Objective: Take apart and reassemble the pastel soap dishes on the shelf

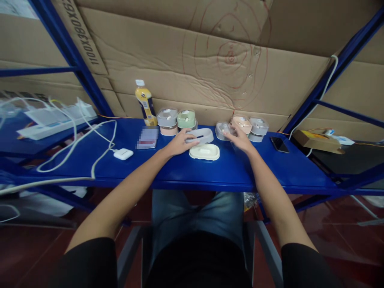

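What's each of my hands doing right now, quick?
Left hand: closed, holding the grey oval piece.
Right hand: touching the grey box; whether it's gripping can't be told.

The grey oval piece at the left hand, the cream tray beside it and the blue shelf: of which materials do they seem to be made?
Grey oval piece: probably matte plastic, from its smooth, even-coloured surface.
Cream tray: likely plastic too, with a moulded-looking wavy edge; silicone stays possible.
Blue shelf: perhaps painted metal, judging by glossy reflections.

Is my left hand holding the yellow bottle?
No, the left hand grips the grey oval piece, while the yellow bottle stands apart from it.
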A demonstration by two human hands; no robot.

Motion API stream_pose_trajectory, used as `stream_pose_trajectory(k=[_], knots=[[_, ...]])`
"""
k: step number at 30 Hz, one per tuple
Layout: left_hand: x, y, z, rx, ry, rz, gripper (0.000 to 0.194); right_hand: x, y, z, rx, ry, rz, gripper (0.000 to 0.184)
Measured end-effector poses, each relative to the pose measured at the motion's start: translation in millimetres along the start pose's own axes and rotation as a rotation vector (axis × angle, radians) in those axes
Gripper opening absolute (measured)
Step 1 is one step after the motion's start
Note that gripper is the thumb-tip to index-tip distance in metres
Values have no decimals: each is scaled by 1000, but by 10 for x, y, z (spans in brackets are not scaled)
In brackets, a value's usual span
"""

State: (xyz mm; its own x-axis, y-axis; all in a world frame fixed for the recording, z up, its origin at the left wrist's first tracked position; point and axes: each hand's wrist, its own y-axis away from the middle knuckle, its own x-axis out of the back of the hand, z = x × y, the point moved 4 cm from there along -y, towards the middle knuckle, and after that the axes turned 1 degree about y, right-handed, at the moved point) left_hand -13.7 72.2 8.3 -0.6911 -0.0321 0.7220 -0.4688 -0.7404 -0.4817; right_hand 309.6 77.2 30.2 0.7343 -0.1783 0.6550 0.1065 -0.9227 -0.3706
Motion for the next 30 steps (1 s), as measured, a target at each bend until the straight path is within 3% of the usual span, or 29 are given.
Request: stream_pose_trajectory(k=[3, 7, 10, 13, 16, 21, 26, 30], knots=[[19, -3, -149, 81, -32, -12, 55, 2, 41, 2, -80, 73, -80, 86], [-2, 5, -199, 125, -40, -47, 51, -44, 76, -35, -77, 117, -165, 89], [-4, 8, -101, 63, -13, -24, 47, -31, 70, -82, -17, 77, -110, 90], [-20, 23, 103, -80, 36, -6, 47, 14, 79, -193, 139, -13, -40, 91], [-86, 47, 277, -148, 80, -32, 68, -28, 131, -371, 334, -46, -133, 88], [-223, 57, 272, -62, 159, -47, 101, -264, 200, -649, 537, -4, -270, 89], [-311, 36, 176, 0, 235, -28, 133, -492, 203, -734, 557, 66, -296, 92], [-347, 21, 181, 25, 225, -45, 143, -548, 239, -760, 557, 137, -341, 93]])
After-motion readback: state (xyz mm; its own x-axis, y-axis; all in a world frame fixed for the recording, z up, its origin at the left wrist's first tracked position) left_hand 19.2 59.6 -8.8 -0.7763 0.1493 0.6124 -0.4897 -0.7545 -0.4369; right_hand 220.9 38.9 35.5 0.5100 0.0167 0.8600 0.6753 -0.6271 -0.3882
